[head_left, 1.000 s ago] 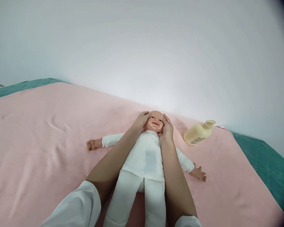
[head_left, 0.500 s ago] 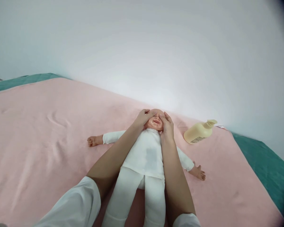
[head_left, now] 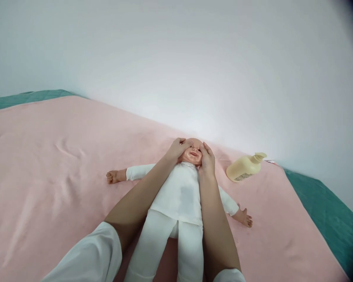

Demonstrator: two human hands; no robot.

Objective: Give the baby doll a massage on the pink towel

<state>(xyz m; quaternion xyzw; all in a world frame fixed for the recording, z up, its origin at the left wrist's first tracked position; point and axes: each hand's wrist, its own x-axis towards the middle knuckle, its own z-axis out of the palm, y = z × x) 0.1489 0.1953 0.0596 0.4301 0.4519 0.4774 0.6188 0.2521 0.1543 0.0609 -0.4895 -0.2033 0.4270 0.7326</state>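
Observation:
A baby doll (head_left: 179, 196) in white clothes lies on its back with its arms spread out. My left hand (head_left: 178, 149) is wrapped round the left side of its head, the thumb resting near the eye. On the other side, my right hand (head_left: 207, 154) holds the head, with its thumb by the temple. Between my hands the doll's smiling mouth and forehead show. The fingertips behind the head are hidden.
A pale yellow pump bottle (head_left: 243, 168) stands right of the doll's head. Under both lies a pink blanket (head_left: 47, 156), over a green cover (head_left: 323, 196). Behind them rises a white wall (head_left: 176, 58).
My thumbs have moved outward from the middle of the doll's face, mostly the right one, so more of the eyes and forehead shows. The view has shifted slightly.

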